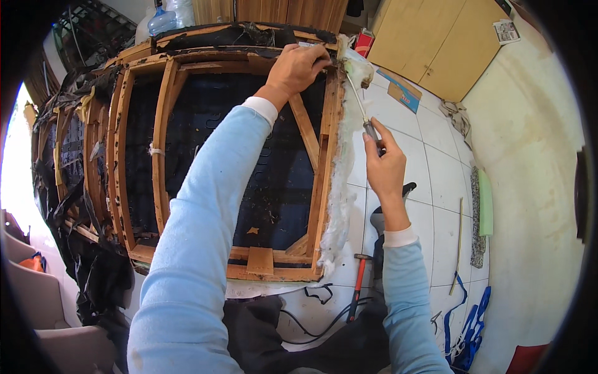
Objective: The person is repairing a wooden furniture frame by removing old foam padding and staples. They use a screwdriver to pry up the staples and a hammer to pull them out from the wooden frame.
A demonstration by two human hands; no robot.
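Red-handled hammer (360, 280) on white tiled floor (443, 187)

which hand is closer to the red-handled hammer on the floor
Right. The right hand, holding a screwdriver-like tool, is beyond the hammer and slightly to its right; the left hand is farther away, at the wooden frame's far right corner.

Right hand (385, 165) is holding screwdriver (370, 129) toward wooden frame (260, 262), far-right corner. Left hand (295, 70) is resting near same corner.
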